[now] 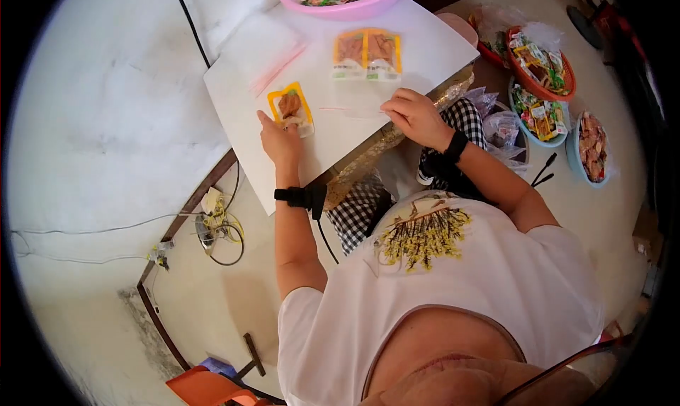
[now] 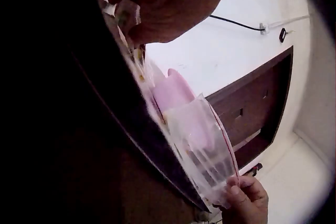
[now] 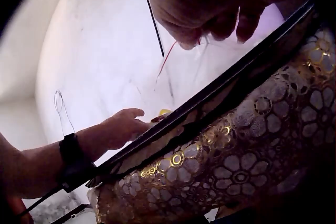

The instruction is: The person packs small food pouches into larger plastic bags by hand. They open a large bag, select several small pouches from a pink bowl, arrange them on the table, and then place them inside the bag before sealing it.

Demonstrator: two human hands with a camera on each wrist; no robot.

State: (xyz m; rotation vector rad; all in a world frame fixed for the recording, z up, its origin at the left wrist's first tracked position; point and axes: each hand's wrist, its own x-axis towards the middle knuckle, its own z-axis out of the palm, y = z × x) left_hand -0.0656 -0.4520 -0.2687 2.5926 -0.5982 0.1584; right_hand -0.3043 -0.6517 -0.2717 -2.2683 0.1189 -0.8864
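A clear zip bag with a red strip along its mouth is pinched at one corner by the right hand, near the table's front edge. The left hand has its thumb and fingers around the lower part of a small yellow-edged food packet on the white table. In the left wrist view, the left hand holds the clear end of that packet. Two similar packets lie side by side farther back.
Flat bags with red strips lie at the table's left. A pink basin of packets stands at the back. On the floor to the right are a red basket, a blue basin and other containers. Cables run along the left wall.
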